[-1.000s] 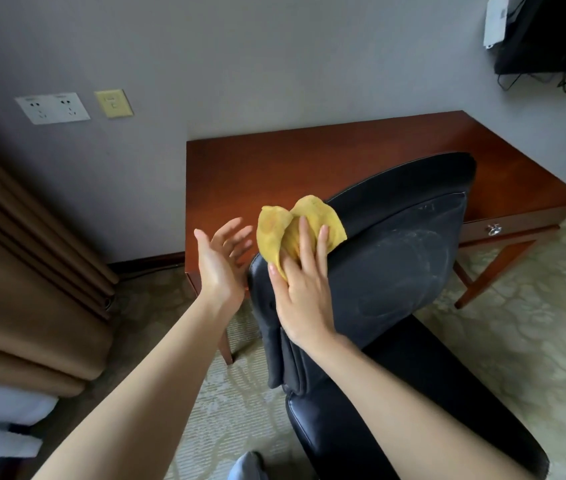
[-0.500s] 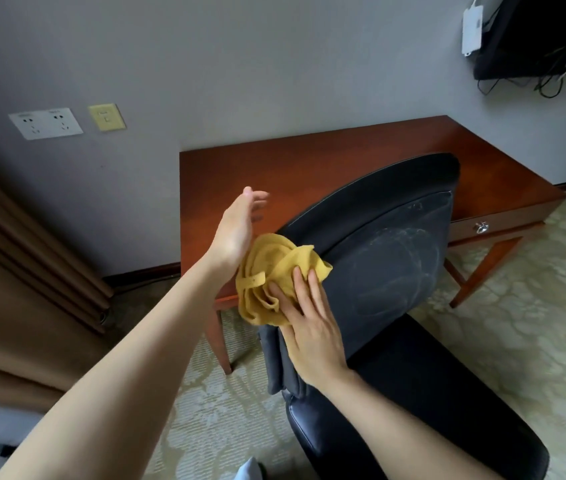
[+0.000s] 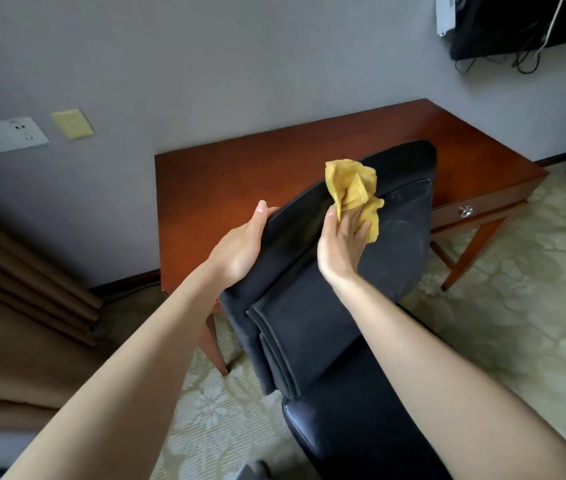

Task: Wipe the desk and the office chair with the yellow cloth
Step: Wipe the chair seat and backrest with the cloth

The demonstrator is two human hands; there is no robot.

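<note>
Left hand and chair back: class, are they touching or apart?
Touching. The head view shows the left hand gripping the side edge of the chair back, thumb resting on that edge.

Glossy reddish wood desk (image 3: 240, 188) – crumpled soft yellow cloth (image 3: 352, 188) – smooth black leather-like chair (image 3: 395, 244)
</note>
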